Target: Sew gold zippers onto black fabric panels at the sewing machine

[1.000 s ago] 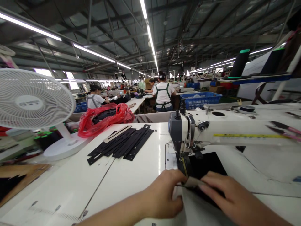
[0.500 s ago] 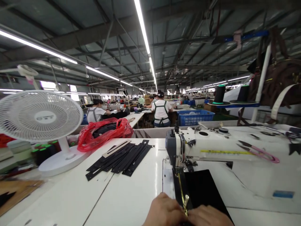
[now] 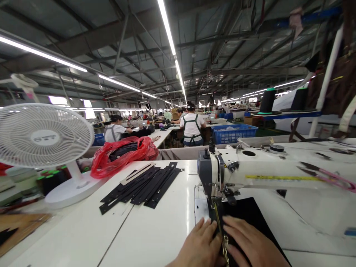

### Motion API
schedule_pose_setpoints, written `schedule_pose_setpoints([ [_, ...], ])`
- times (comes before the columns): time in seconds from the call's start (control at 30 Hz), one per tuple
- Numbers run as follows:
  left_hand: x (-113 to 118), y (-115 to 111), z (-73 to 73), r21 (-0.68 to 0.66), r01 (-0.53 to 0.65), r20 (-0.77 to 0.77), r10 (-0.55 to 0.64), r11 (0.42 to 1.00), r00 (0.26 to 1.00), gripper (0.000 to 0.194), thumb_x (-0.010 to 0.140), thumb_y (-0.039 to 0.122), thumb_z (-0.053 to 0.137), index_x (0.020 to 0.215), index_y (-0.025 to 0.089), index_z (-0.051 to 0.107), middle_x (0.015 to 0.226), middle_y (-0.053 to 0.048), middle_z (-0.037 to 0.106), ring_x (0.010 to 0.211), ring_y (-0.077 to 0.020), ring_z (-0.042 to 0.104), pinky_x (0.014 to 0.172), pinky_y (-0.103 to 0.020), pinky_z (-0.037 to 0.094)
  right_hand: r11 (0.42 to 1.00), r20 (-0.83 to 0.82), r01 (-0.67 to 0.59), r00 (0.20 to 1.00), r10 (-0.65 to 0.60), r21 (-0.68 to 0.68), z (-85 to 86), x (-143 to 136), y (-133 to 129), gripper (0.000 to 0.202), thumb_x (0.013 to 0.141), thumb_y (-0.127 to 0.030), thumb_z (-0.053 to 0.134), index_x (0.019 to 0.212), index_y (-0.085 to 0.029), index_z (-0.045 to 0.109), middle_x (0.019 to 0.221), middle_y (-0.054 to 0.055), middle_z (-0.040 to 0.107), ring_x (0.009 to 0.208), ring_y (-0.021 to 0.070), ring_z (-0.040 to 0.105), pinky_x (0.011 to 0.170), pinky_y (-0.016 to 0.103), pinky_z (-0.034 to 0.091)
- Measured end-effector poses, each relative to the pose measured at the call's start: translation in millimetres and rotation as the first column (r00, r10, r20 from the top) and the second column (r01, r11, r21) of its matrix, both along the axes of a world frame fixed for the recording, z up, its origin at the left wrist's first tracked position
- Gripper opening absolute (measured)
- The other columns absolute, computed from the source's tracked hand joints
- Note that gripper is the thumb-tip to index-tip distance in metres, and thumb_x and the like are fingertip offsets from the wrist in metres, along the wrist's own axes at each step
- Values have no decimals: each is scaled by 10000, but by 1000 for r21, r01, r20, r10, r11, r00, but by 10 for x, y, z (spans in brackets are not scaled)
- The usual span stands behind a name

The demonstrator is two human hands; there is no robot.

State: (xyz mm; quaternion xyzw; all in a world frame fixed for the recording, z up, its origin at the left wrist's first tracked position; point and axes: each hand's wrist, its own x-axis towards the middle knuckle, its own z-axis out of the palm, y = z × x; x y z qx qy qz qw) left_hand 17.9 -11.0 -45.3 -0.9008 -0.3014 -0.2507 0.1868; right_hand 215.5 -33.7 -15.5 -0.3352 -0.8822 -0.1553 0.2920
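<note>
A gold metal zipper [image 3: 218, 218] on black tape runs lengthwise under the needle area of a white sewing machine [image 3: 250, 167]. Its gold pull [image 3: 225, 243] lies between my two hands. To the left of the teeth, my left hand [image 3: 198, 241] rests with fingers stretched out, touching the black material. My right hand [image 3: 250, 239] lies on the other side, fingers extended over the black fabric panel [image 3: 250, 209]. That panel is flat on the machine bed and partly covered by my right hand. The palms run out of the bottom of the view.
Black slotted strips [image 3: 144, 185] lie in a pile on the white table [image 3: 155, 230]. Behind them is a red plastic bag [image 3: 125, 154]; a white fan [image 3: 47, 137] stands left. Pink-handled scissors [image 3: 328, 176] lie on the machine. Co-workers sit beyond, near a blue crate [image 3: 233, 133].
Both hands have moved forward toward the needle and flattened out from a bunched grip at the zipper pull. The pull now hangs toward me. My view has turned slightly left.
</note>
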Motion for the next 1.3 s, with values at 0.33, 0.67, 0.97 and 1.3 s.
schedule_pose_setpoints([
  [0.33, 8, -102, 99, -136, -33, 8, 35, 990, 999, 418, 853, 443, 546, 1127, 127, 542, 1203, -130, 581, 1120, -263, 547, 976, -375, 450, 997, 197, 80, 977, -77, -8, -34, -14, 66, 430, 823, -197, 455, 1213, -37, 542, 1281, 152, 485, 1148, 251, 508, 873, 362, 508],
  [0.67, -18, 19, 108, -194, 90, 197, -51, 977, 979, 275, 864, 330, 515, 1046, 137, 590, 1150, -118, 606, 1060, -254, 582, 953, -393, 473, 985, 84, 88, 994, -76, -148, -39, 2, 173, 481, 819, -235, 508, 1272, -74, 495, 1307, 146, 469, 1169, 255, 488, 927, 387, 472],
  [0.97, -22, 156, 247, -315, 163, 265, -79, 935, 961, 178, 824, 194, 549, 976, 116, 599, 1027, -103, 624, 994, -231, 585, 948, -375, 477, 993, 33, 56, 998, -53, -103, -54, -11, 350, 438, 821, -197, 500, 1251, -114, 505, 1236, 120, 558, 1124, 231, 531, 910, 367, 493],
  [1.3, -55, 147, 240, -267, 92, 253, -22, 959, 967, 194, 830, 243, 521, 965, 138, 613, 1062, -140, 618, 1006, -268, 595, 916, -441, 489, 940, -170, 92, 973, -155, -328, 10, -62, 351, 59, 820, -231, 540, 860, -197, 567, 937, 68, 639, 858, 189, 625, 720, 303, 540],
])
